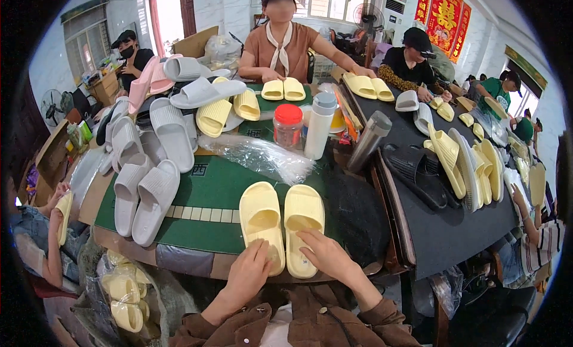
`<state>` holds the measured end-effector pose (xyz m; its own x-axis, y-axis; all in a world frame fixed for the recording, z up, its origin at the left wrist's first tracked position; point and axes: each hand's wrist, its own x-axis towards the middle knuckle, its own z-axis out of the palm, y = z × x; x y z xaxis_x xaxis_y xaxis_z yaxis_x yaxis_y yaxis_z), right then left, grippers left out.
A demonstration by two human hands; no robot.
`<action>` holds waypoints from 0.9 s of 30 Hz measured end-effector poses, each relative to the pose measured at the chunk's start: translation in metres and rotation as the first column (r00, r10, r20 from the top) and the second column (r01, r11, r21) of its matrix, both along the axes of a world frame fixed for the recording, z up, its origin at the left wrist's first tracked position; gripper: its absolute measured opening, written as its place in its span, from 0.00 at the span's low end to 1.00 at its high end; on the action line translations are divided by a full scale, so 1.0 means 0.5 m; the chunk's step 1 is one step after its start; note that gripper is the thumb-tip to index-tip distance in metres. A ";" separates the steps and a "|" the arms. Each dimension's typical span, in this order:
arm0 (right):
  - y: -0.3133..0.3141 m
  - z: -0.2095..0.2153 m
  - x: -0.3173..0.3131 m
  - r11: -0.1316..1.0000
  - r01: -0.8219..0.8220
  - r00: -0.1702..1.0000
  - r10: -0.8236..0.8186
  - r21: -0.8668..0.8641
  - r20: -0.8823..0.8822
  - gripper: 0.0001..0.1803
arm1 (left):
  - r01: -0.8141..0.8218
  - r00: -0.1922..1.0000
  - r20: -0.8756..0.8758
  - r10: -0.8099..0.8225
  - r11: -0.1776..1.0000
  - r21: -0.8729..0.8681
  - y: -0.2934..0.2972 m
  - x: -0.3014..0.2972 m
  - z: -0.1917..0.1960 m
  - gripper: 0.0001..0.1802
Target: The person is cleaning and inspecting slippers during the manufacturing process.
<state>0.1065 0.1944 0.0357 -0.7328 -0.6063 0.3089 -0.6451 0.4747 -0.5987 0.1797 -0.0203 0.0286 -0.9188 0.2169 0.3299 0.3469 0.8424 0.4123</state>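
A pair of yellow slippers lies side by side at the front edge of the green-topped table, toes pointing away from me. My left hand (246, 276) is closed on the heel part of the left yellow slipper (260, 210), its fingers bunched over the footbed. On the right yellow slipper (304, 207), my right hand (327, 256) rests with fingers apart, reaching over the footbed from the right side. Just beyond the pair is a bundle of clear plastic bags (262, 159). Left of it stands a pair of grey slippers (156, 195).
More grey, pink and yellow slippers pile up at the left. A red-lidded jar (287, 126), white bottle (320, 126) and steel flask (369, 141) stand behind. The black table (441, 233) at right bears more slippers. Co-workers sit around; bagged slippers (124, 290) are below left.
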 end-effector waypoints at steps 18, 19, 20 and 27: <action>-0.063 -0.055 -0.099 0.977 0.043 0.999 -0.041 0.208 -0.014 0.16 | -0.139 0.984 0.116 0.137 0.990 0.011 0.044 -0.162 -0.051 0.41; -0.067 -0.049 -0.094 0.983 0.020 1.000 -0.017 0.180 -0.018 0.15 | -0.119 0.988 0.104 0.116 0.993 0.026 0.043 -0.163 -0.059 0.38; -0.071 -0.045 -0.089 0.988 -0.004 1.000 0.007 0.152 -0.021 0.14 | -0.100 0.991 0.093 0.096 0.994 0.040 0.042 -0.160 -0.064 0.36; -0.088 -0.061 -0.056 0.992 -0.068 0.993 0.078 0.110 -0.089 0.11 | -0.081 0.996 0.029 0.079 0.993 0.082 0.025 -0.107 -0.063 0.28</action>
